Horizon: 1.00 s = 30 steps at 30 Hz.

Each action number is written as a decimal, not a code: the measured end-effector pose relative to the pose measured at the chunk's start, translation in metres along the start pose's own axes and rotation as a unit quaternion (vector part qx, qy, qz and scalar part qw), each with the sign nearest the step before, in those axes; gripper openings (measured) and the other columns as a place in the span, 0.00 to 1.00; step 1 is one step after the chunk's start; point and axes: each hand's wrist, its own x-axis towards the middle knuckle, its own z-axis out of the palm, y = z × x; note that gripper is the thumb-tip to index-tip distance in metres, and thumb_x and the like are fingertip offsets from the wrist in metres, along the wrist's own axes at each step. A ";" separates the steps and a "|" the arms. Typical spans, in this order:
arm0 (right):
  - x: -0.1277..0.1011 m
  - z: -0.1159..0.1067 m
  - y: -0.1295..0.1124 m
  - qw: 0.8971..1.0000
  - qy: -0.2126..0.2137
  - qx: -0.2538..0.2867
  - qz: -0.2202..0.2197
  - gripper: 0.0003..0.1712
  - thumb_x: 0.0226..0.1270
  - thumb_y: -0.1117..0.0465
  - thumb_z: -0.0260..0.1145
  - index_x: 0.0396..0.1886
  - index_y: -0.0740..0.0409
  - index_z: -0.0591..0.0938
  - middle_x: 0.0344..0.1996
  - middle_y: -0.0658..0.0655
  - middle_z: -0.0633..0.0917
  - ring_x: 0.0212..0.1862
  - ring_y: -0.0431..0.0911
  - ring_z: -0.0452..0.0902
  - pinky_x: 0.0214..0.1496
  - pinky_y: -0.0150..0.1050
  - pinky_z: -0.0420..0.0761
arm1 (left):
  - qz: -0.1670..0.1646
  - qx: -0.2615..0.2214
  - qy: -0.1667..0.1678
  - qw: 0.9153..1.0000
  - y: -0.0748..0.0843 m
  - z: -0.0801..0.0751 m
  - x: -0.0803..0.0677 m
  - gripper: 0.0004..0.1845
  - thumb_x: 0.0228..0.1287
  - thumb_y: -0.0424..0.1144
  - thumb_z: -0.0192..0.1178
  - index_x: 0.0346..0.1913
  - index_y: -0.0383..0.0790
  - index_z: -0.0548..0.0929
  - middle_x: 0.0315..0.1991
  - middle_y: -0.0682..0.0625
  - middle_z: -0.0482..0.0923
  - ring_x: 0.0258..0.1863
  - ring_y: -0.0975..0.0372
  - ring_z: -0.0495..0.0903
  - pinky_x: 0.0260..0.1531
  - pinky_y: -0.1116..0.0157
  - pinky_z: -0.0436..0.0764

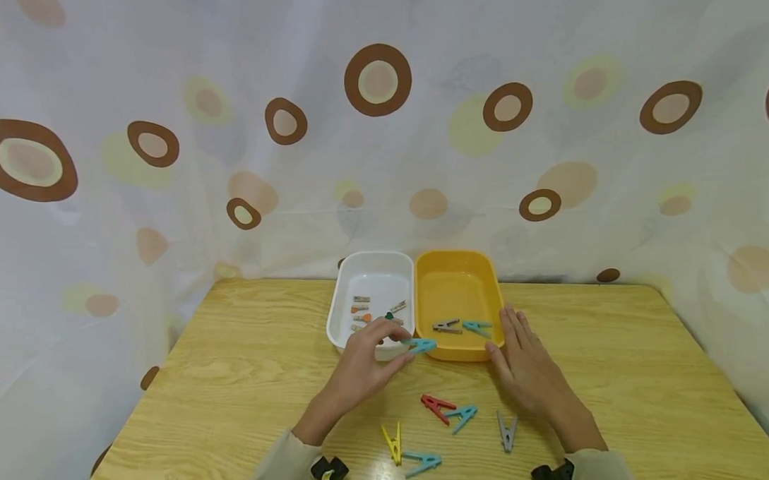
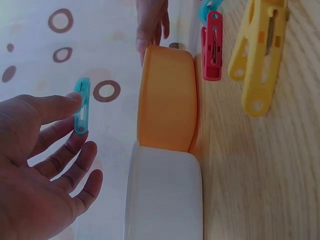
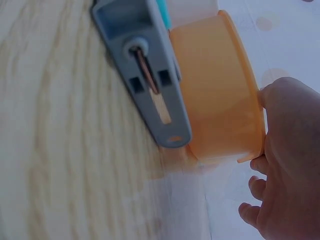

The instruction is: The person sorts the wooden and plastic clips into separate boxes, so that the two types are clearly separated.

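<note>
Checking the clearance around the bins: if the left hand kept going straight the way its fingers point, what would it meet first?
The left hand, pinching a teal clothespin, points right and slightly away, over the near rim of the yellow bin. It would probably pass into that bin toward the grey clothespin, though height is unclear.

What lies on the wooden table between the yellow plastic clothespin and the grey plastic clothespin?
In the head view, a red clothespin and a teal clothespin lie between the yellow clothespin and the grey clothespin.
</note>
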 end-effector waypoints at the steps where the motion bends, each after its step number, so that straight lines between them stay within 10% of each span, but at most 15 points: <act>1: 0.000 0.000 0.000 1.000 0.000 0.000 0.000 0.43 0.86 0.44 0.44 0.82 0.69 0.44 0.81 0.69 0.47 0.81 0.66 0.41 0.75 0.67 0.54 | -0.002 0.002 0.000 1.000 -0.001 0.002 0.003 0.11 0.63 0.35 0.74 0.46 0.39 0.86 0.42 0.48 0.83 0.44 0.54 0.83 0.46 0.54 0.83; 30: -0.002 -0.001 -0.003 1.000 0.005 0.001 0.003 0.43 0.86 0.44 0.45 0.82 0.68 0.45 0.81 0.69 0.48 0.81 0.65 0.42 0.74 0.68 0.55 | -0.020 0.022 -0.033 0.999 -0.017 0.053 0.071 0.11 0.67 0.38 0.71 0.49 0.39 0.86 0.45 0.48 0.84 0.46 0.53 0.82 0.49 0.57 0.82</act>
